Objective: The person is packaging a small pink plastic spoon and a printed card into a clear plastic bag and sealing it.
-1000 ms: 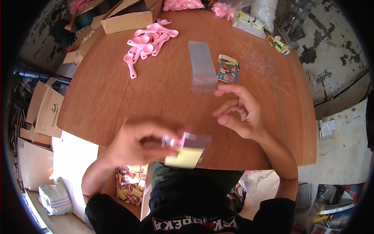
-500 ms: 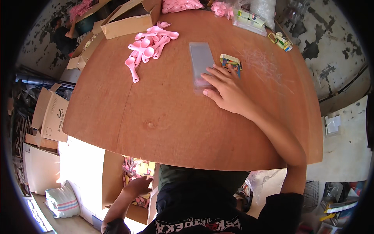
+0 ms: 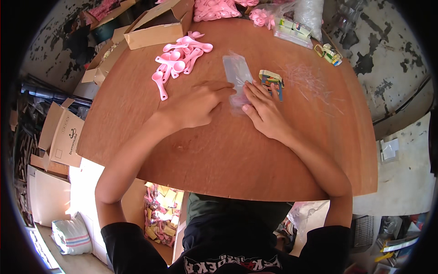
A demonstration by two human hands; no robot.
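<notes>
A stack of flat clear plastic bags (image 3: 238,73) lies mid-table, its top layer rumpled at the far end. From the left, my left hand (image 3: 200,105) reaches over the wood, its fingers drawn together and their tips at the stack's left edge, apparently pinching the top bag; the thumb is hidden. My right hand (image 3: 267,112) rests along the stack's right side with fingers stretched and flat. Just beyond its fingertips is a small stack of blue printed cards (image 3: 277,90) with a pale yellow band or strip (image 3: 270,74). Pink measuring spoons (image 3: 175,57) are heaped at the far left.
Thin clear plastic strips (image 3: 308,82) are scattered at the right. Along the far edge are an open cardboard box (image 3: 157,34), a bag of pink spoons (image 3: 214,11) and a pack of cards (image 3: 292,34). Below the near edge, a carton (image 3: 132,205) holds several packed pieces.
My left hand has come up from the carton below the table to the plastic bags. The top bag has become rumpled. My right hand has shifted slightly right and nearer.
</notes>
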